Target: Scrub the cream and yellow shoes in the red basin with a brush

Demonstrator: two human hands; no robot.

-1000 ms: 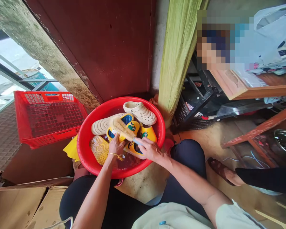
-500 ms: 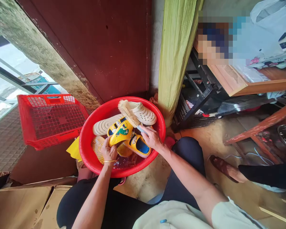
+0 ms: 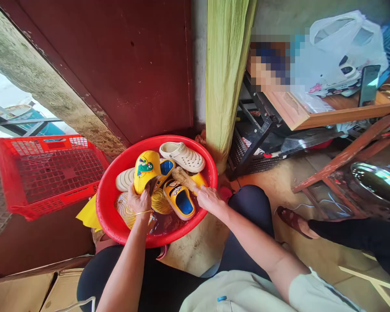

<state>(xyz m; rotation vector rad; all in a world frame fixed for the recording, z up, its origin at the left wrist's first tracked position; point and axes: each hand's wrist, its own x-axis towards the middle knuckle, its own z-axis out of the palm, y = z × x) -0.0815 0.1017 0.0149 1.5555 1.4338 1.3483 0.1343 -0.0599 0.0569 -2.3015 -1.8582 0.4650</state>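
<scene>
A red basin holds dark water and several clogs. My left hand grips a yellow clog with a green cartoon figure, raised and tilted over the basin's left part. My right hand is closed on the handle of a scrubbing brush, whose bristled head lies over the other shoes. Under the brush rests a yellow clog with a blue inside. A cream clog lies at the far rim, and pale soles show at the left.
Left of the basin stands a red plastic crate. Cardboard lies at the lower left. A wooden table with a plastic bag is at the upper right. Another person's sandalled foot rests on the floor at the right.
My left hand has lifted and turned the yellow clog upward and left. The brush has come down off the cream clog, toward me. The view has shifted to the right.
</scene>
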